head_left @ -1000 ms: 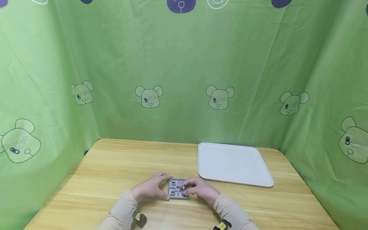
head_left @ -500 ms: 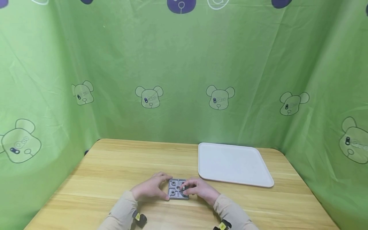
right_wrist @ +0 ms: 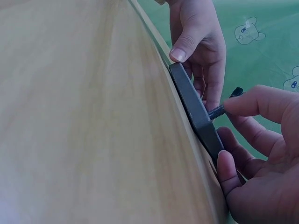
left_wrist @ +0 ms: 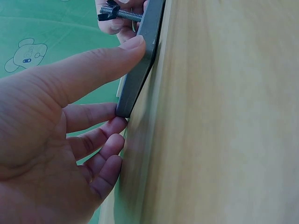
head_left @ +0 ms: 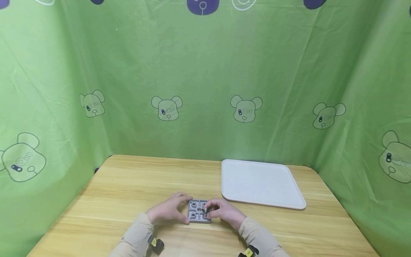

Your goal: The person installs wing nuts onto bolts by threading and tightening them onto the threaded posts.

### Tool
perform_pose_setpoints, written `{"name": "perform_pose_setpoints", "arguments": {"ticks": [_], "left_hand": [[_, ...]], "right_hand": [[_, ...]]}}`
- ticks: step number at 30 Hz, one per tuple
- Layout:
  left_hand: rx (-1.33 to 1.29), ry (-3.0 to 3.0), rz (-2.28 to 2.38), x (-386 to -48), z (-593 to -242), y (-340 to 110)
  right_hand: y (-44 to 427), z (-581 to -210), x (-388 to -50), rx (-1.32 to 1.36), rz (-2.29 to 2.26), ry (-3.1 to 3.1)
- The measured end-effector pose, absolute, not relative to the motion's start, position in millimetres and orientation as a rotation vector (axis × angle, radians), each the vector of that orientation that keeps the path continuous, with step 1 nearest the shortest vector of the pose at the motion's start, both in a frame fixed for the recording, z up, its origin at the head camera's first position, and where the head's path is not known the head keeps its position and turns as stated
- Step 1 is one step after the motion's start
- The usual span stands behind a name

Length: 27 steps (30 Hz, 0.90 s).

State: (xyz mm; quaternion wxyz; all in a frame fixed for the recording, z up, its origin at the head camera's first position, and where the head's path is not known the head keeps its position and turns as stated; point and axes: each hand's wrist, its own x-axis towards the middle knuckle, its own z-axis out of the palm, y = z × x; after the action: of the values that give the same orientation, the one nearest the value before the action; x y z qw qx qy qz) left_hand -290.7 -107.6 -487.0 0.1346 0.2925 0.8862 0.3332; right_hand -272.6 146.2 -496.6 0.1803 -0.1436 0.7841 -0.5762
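Note:
A square grey metal plate [head_left: 193,219] with raised rings and recesses lies on the wooden table. My left hand [head_left: 168,210] grips its left side, with the thumb at the near corner and fingers at the far one. A black-headed wing screw [left_wrist: 122,15] stands up from the plate, its threaded shaft partly exposed in both wrist views. The fingers of my right hand [head_left: 223,211] are curled around the head of the screw, over the plate's right half. In the right wrist view, one digit also touches the plate's edge. Those fingers hide part of the plate.
A white rectangular tray [head_left: 261,184] sits at the back right of the table [head_left: 144,178], beyond my right hand. Green patterned cloth [head_left: 205,135] hangs behind the table and along both sides.
My right fingers have shifted slightly around the screw, and its head shows at a different angle. The left hand and the plate stay where they were.

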Motion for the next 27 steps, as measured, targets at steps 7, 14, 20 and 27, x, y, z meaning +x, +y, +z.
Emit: {"name": "perform_pose_setpoints", "arguments": {"ticks": [7, 14, 20, 27], "left_hand": [[0.853, 2.567, 0.966, -291.2, -487.8, -107.6], [0.843, 2.562, 0.979, -291.0, -487.7, -107.8], [0.835, 2.558, 0.979, -290.3, -486.9, -107.6], [0.834, 2.557, 0.973, -290.0, -486.6, -107.6]], "right_hand": [[145.3, -496.2, -271.3, -0.337, -1.626, 2.233], [144.2, -496.5, -271.9, -0.364, -1.638, 2.231], [144.5, -495.3, -271.9, -0.345, -1.645, 2.209], [145.5, -494.9, -271.3, -0.35, -1.633, 2.206]]}}
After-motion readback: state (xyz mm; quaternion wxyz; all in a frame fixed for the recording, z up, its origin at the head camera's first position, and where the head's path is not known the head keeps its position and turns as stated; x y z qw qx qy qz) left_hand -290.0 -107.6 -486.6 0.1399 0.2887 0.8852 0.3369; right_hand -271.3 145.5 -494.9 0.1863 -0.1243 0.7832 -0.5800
